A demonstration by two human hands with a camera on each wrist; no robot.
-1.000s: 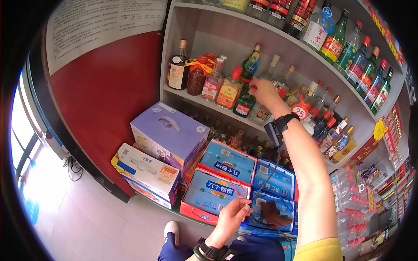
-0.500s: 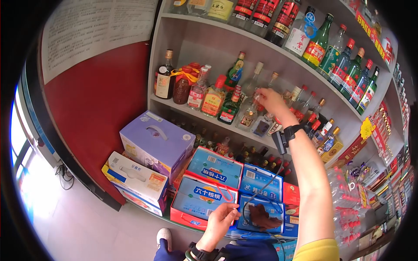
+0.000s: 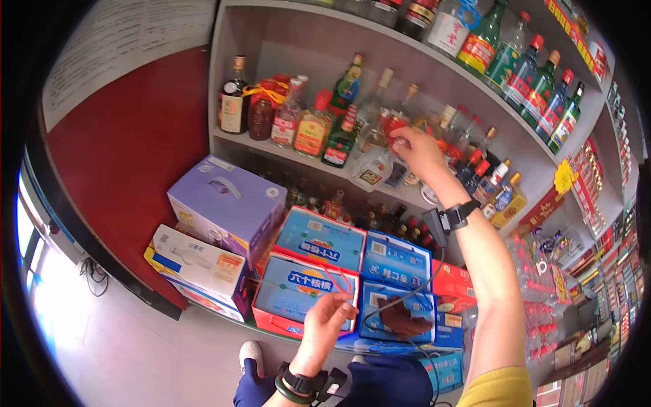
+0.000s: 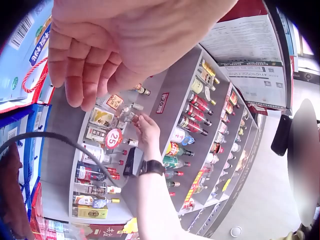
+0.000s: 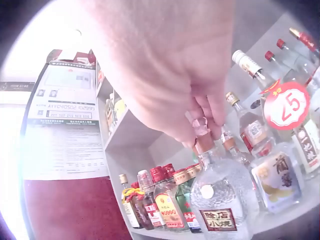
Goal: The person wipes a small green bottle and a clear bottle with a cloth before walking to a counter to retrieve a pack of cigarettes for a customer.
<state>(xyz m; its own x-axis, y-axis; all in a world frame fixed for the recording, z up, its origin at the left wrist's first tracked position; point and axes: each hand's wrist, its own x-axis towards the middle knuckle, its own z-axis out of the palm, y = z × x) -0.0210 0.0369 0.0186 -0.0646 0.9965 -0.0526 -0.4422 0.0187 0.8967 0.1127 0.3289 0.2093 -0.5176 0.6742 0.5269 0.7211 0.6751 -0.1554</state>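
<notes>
The right hand (image 3: 422, 154) pinches the clear bottle (image 5: 222, 192) by its neck (image 5: 204, 145); the left hand (image 3: 323, 327), its fingers (image 4: 92, 70) loose, is near a box (image 3: 281, 302).

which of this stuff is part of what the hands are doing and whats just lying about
Part of the job, it seems:
right hand, gripping a bottle's neck
clear glass bottle, the one gripped
grey shelf unit, where the hand is working

Just lying about, as far as I can judge:
purple carton
blue-topped cartons
brown item on one carton
black cable on the floor
</notes>
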